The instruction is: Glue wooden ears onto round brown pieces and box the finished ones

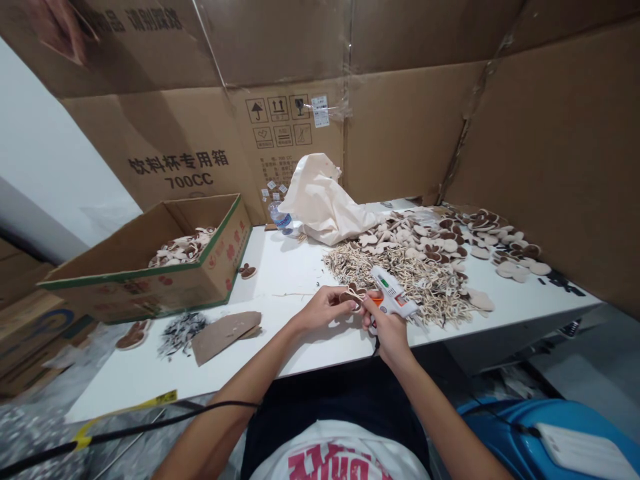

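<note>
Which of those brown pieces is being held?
The brown piece in the left hand, beside the glue gun; the others lie on the table or in the open box.

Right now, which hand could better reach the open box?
Probably the left hand: though holding a brown piece, it is nearer the open box; the right hand holds the glue gun.

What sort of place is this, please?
Probably a small craft workshop: the right hand holds a glue gun, felt-like pieces lie heaped on the table, and an open carton holds more.
</note>
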Available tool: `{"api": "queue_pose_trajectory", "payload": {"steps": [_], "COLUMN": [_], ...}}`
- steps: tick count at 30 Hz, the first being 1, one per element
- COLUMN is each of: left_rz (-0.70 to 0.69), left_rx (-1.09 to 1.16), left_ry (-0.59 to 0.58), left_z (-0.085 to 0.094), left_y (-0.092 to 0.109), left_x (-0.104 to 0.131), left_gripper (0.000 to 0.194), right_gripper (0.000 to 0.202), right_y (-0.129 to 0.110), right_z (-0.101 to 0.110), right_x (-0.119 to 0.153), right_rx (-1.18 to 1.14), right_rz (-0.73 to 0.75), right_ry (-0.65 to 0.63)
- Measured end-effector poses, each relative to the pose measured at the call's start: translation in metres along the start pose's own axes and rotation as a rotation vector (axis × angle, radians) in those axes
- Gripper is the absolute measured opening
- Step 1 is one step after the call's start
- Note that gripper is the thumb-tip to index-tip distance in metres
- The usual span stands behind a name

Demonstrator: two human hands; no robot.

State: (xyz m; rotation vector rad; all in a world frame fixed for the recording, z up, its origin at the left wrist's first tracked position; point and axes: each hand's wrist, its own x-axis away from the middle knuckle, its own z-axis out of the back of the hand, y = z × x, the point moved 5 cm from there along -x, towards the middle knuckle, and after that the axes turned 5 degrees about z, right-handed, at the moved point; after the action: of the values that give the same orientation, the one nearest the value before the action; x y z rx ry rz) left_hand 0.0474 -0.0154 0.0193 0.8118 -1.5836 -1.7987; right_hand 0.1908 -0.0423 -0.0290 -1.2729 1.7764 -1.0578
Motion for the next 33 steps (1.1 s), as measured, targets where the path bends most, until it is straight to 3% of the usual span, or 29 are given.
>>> {"api": "queue_pose_trajectory", "payload": {"steps": [6,13,23,33], "left_rz": [-0.01,0.005,0.022,-0.033], "left_rx": [0.004,0.07,-0.012,-0.079], "left_ry": [0.025,0.016,-0.022,0.219], "left_z": [-0.003,-0.01,-0.009,0.006], "left_y": [-0.002,0.003,0.008,-0.004], "left_x": [-0.002,-0.001,0.001,-0.003], "left_gripper": [0.04,0.048,0.052,0.044], "right_gripper": [0.041,0.048,0.044,0.049], "right_y": [0.002,0.001,0.003,0.001], "right_z": [0.002,0.002,0.003,0.003], "right_x": [-0.001,-0.001,-0.002,-0.003], "right_rx": [0.005,0.01,0.04,-0.004], "right_rz": [0.023,0.009,0.003,-0.004], "right_ry": [0.004,0.044,0.009,0.062]}}
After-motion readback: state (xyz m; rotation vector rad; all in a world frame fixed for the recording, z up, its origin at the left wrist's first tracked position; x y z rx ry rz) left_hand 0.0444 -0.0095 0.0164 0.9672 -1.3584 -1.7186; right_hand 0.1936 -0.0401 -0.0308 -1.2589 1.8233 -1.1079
